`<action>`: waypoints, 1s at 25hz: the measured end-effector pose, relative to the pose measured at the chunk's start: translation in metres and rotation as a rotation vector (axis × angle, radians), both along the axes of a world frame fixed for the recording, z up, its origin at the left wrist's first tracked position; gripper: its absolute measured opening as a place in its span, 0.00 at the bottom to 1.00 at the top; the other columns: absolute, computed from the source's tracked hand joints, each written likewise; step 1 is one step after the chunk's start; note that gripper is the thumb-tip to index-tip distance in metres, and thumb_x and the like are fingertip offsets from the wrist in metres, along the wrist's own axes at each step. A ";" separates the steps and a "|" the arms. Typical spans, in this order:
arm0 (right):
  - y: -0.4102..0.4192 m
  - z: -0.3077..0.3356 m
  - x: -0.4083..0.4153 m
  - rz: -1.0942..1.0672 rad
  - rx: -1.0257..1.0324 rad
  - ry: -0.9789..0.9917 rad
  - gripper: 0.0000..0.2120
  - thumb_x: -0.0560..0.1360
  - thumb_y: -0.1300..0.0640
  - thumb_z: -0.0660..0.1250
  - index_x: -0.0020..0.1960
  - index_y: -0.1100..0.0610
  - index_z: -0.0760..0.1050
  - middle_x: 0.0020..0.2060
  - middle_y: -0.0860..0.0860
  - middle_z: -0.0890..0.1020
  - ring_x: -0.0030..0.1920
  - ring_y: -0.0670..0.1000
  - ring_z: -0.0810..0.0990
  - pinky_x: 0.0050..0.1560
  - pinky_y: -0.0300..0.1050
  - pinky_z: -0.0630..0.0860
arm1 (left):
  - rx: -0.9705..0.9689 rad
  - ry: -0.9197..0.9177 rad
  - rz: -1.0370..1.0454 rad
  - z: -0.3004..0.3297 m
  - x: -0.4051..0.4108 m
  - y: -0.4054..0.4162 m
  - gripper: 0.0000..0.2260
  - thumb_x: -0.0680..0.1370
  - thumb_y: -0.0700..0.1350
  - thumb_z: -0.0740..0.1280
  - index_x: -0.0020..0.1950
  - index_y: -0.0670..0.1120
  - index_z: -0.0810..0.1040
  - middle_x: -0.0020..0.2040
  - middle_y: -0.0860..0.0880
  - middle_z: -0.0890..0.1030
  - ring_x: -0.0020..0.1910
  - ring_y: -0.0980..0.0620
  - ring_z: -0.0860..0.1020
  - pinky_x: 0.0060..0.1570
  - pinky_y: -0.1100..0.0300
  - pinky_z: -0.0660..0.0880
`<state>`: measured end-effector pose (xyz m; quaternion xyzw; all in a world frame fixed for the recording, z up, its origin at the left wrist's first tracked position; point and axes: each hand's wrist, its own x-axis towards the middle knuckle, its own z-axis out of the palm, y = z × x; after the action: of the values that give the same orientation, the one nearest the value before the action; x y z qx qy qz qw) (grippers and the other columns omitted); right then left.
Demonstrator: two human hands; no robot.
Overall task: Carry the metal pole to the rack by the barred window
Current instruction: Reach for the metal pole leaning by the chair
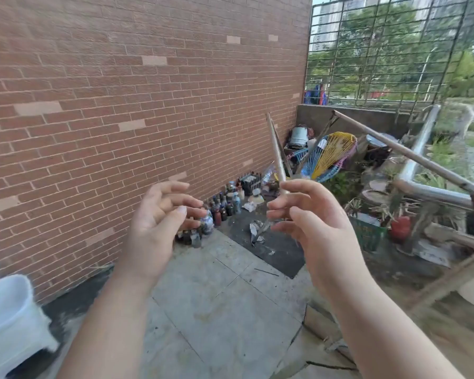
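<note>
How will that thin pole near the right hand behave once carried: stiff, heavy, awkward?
The pole looks straight, so probably stiff. It is slim, so likely light for its length. Being long, with the right hand near its lower part, it may swing top-heavy.

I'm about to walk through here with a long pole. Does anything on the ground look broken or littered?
Yes. The floor slab near the right forearm is cracked, with a lifted edge. Crumpled paper scraps lie on the dark patch ahead, beside the crowd of bottles lined along the brick wall. Both hands are open and empty.
</note>
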<state>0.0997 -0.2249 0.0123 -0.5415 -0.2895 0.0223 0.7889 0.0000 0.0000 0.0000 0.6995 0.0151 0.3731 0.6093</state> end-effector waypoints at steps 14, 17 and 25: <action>0.357 -0.059 0.011 0.110 -0.081 0.125 0.19 0.73 0.66 0.59 0.56 0.52 0.81 0.41 0.49 0.85 0.45 0.53 0.83 0.47 0.47 0.81 | -0.014 0.249 0.301 -0.042 -0.072 0.349 0.17 0.84 0.26 0.56 0.66 0.42 0.75 0.49 0.42 0.86 0.48 0.48 0.87 0.54 0.47 0.84; 0.394 -0.063 0.020 0.063 -0.082 0.149 0.19 0.72 0.66 0.59 0.56 0.52 0.81 0.40 0.48 0.85 0.45 0.52 0.84 0.46 0.46 0.81 | -0.048 0.222 0.254 -0.040 -0.051 0.395 0.17 0.84 0.26 0.57 0.65 0.42 0.76 0.48 0.46 0.87 0.49 0.44 0.87 0.54 0.47 0.84; 0.438 -0.068 0.110 -0.076 -0.128 0.132 0.19 0.71 0.66 0.58 0.58 0.56 0.79 0.39 0.48 0.85 0.44 0.53 0.83 0.46 0.50 0.81 | -0.025 0.192 0.052 -0.057 0.075 0.465 0.17 0.84 0.25 0.56 0.65 0.42 0.75 0.47 0.49 0.87 0.49 0.42 0.86 0.53 0.47 0.84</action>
<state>0.2101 0.2126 -0.0554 -0.5987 -0.2143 0.0463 0.7704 0.0750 0.4648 -0.0573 0.7236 0.0962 0.3198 0.6040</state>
